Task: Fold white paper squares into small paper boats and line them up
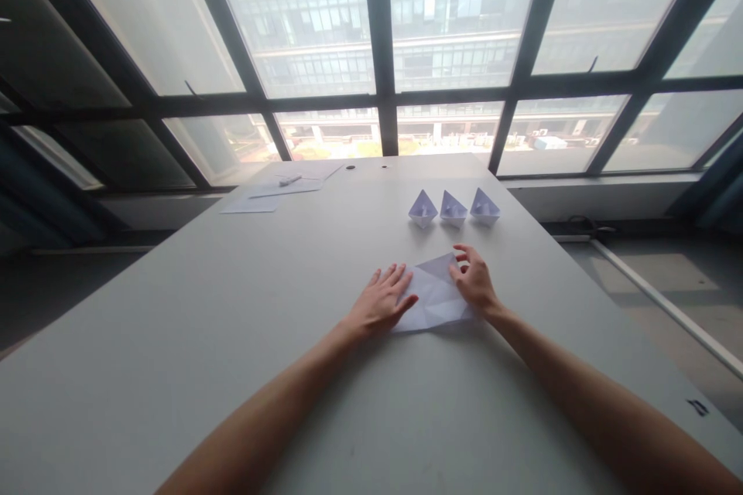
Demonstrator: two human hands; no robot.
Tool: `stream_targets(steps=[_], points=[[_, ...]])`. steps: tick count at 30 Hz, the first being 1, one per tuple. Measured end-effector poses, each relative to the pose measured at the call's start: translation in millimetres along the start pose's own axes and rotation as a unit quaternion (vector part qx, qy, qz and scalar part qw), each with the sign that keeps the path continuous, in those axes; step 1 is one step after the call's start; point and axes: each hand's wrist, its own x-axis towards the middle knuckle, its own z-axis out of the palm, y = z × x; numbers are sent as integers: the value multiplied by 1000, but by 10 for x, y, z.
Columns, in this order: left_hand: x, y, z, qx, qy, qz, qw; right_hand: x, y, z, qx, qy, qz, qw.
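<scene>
A creased sheet of white paper (435,295) lies on the white table (244,340) between my two hands. My left hand (384,300) rests flat on the paper's left side, fingers stretched out and thumb apart. At the upper right corner, my right hand (473,278) pinches the paper's edge between thumb and fingers, and that edge looks slightly raised. Beyond the hands stand three folded paper boats in a row: a left boat (423,209), a middle boat (453,209) and a right boat (484,207).
Flat white sheets (272,187) lie at the far left of the table, with a small pale pen-like object (290,181) on them. Two dark round holes sit near the table's far edge. Large windows (319,15) rise behind. A dark mark (697,407) shows at the right edge.
</scene>
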Motion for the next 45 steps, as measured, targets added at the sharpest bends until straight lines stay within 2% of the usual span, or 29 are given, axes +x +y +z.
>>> stream_targets(steps=[5, 9, 14, 16, 18, 21, 23, 25, 27, 30, 33, 35, 40, 45], points=[[28, -41, -2, -97, 22, -27, 995, 33, -95, -64, 93, -12, 63, 994], [38, -69, 11, -180, 59, -47, 981, 7, -216, -70, 155, -78, 62, 983], [60, -78, 17, -266, 91, -86, 956, -161, -342, 30, 138, -175, -40, 974], [78, -80, 8, -310, 110, -104, 938, -263, -375, 79, 101, -218, -105, 965], [94, -92, -17, -343, 160, -126, 917, -356, -398, 117, 31, -271, -184, 944], [92, -112, -70, -302, 272, -139, 903, -441, -410, 144, -85, -316, -257, 910], [74, -102, -82, -242, 291, -118, 918, -456, -406, 150, -124, -318, -273, 899], [50, -61, -52, -187, 227, -85, 952, -451, -395, 156, -129, -316, -277, 898], [28, -4, 8, -124, 127, -53, 983, -435, -375, 165, -116, -313, -268, 904], [1, 62, 88, -30, 31, -17, 999, -400, -328, 178, -99, -301, -236, 918], [-14, 72, 107, 20, 5, 1, 1000, -355, -271, 169, -153, -261, -223, 927], [-19, 60, 98, 32, -6, 9, 999, -325, -239, 146, -225, -244, -217, 918], [-20, 58, 75, 33, -18, 17, 999, -305, -197, 101, -338, -299, -208, 868], [-11, 80, 59, 31, -21, 25, 999, -309, -175, 118, -364, -304, -192, 859]])
